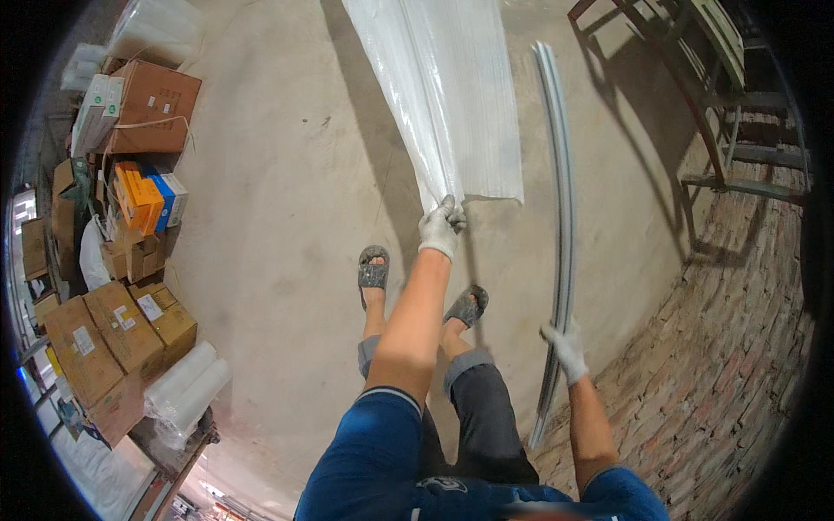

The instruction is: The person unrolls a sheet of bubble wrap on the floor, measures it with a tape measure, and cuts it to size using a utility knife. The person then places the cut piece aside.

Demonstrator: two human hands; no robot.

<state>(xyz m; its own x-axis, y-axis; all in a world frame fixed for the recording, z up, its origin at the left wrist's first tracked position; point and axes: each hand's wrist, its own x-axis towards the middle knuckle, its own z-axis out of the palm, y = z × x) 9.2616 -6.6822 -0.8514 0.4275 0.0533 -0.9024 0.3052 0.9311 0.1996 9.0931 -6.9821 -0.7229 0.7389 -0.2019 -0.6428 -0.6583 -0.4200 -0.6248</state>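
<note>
Left hand (440, 227), in a white knit work glove, is clenched on the lower corner of a long translucent plastic sheet (443, 95); the sheet is ribbed or pleated lengthwise, glossy, and runs from the hand up to the top edge of the view, lying over the concrete floor (287, 174). Right hand (565, 347), same kind of glove, is closed around a thin grey metal strip (563, 208), narrow and channel-like, which bows in the fisheye view and extends far above the hand and a short way below it. Strip and sheet lie near each other, not touching. Between the forearms: two feet in grey strap sandals (373, 271), rolled dark trouser cuffs, blue short sleeves. Floor is smooth, pale, faintly stained. To the right it gives way to rough red brick paving (730, 347). Upper right, a rusty angle-iron frame (704, 95) carrying greenish planks. Along the left, stacked brown cardboard boxes (113, 334), some orange and blue cartons (148, 198), and rolls of clear plastic film (187, 382) beside the boxes.
</note>
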